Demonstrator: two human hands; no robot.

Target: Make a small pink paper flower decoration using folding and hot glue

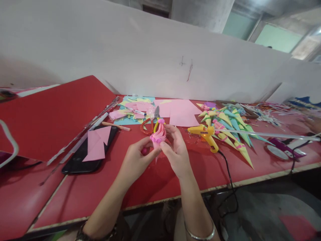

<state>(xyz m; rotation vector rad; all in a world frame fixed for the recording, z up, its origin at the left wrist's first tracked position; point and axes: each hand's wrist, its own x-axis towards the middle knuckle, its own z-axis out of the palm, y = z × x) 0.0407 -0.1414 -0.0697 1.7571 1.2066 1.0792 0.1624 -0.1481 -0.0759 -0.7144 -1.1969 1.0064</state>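
Between my two hands, above the red table, is a pink paper cone ornament (158, 135) with a swirled top and a small pink tip. My left hand (136, 157) grips its left side with thumb and fingers; a round pink bit shows by the fingers. Closed on the right side is my right hand (177, 150), its thumb pressed near the base. Just behind the ornament lie scissors (148, 126) with orange handles and a cutting tool (156, 113) with a yellow grip. To the right, a yellow glue gun (206, 136) rests on the table with its cord hanging down.
A black phone (75, 164) with pink paper pieces (99, 142) on it lies at left, near a large red sheet (57, 117). Paper scraps (135, 108) and pink sheets (184, 112) lie behind. Finished paper cones (243, 154) pile up at right; another person's hand (313, 124) shows beyond.
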